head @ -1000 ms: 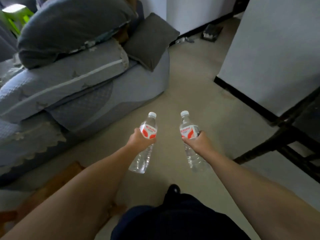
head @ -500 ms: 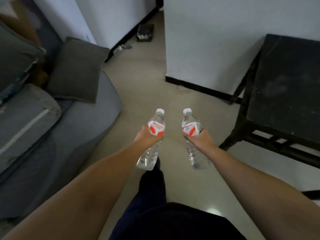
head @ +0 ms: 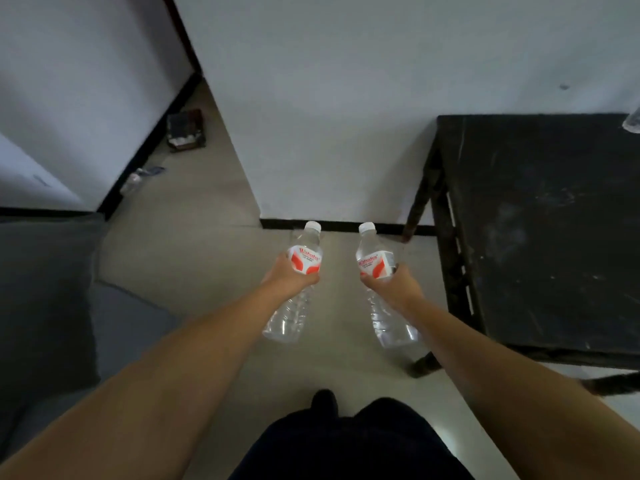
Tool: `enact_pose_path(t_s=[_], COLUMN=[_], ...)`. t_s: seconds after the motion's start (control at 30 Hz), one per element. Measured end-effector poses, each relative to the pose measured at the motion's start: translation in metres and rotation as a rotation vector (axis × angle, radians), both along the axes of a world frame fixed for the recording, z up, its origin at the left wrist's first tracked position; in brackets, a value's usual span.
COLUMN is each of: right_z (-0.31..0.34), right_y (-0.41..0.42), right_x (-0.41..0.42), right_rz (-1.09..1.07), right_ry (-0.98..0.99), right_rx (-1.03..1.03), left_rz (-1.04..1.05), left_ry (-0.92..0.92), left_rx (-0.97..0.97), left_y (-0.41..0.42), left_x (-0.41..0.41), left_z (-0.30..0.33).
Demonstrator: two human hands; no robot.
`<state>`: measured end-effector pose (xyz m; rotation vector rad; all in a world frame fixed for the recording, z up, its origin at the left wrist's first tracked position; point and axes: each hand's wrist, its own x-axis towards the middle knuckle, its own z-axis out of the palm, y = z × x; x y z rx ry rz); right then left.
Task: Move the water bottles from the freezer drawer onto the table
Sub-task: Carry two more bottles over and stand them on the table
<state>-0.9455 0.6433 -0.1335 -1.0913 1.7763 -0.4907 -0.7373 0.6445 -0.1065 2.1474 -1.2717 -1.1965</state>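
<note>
Bottles, two, clear, capped: left bottle [head: 298, 282] gripped in left hand [head: 290, 279], right bottle [head: 382, 285] in right hand [head: 393, 285], both now just left of table [head: 547, 230], newly swung into full view, placement imminent.

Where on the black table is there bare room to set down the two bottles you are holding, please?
Nearly all of the black table top is bare, from its left edge beside the right hand back toward the white wall. Only the far right corner is taken, by a clear object cut off by the frame.
</note>
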Motion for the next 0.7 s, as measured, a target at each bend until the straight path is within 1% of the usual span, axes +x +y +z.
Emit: enact_pose_path(t_s=[0.07,0.23,0.3,0.33,0.43,0.57,0.7], right_z=[0.002,0.002,0.004,0.002,0.003,0.008,0.012], right_y=[-0.027,-0.098,-0.123,-0.147,-0.186,-0.236,-0.260], right_x=[-0.006,-0.039,-0.052,-0.067,-0.094,-0.143,-0.187], right_rz=[-0.061,-0.234,-0.258,-0.280,-0.302,-0.376,-0.449], right_ry=[-0.003,0.006,0.058,0.070,0.111,0.116,0.091], right_rx=[0.008,0.011,0.021,0.018,0.036,0.037,0.060], left_rz=[-0.043,-0.176,-0.229,-0.263,-0.297,-0.373,-0.459], left_ry=[0.030,0.024,0.002,-0.006,-0.012,0.003,0.025], left_rx=[-0.002,0.027,0.038,0.035,0.045,0.052,0.041], left_y=[-0.040,-0.136,-0.165,-0.193,-0.238,-0.305,-0.350], left_x=[-0.009,-0.055,-0.074,-0.091,-0.116,-0.163,-0.213], left_z=[0.001,-0.006,-0.008,-0.009,-0.010,-0.006,-0.004])
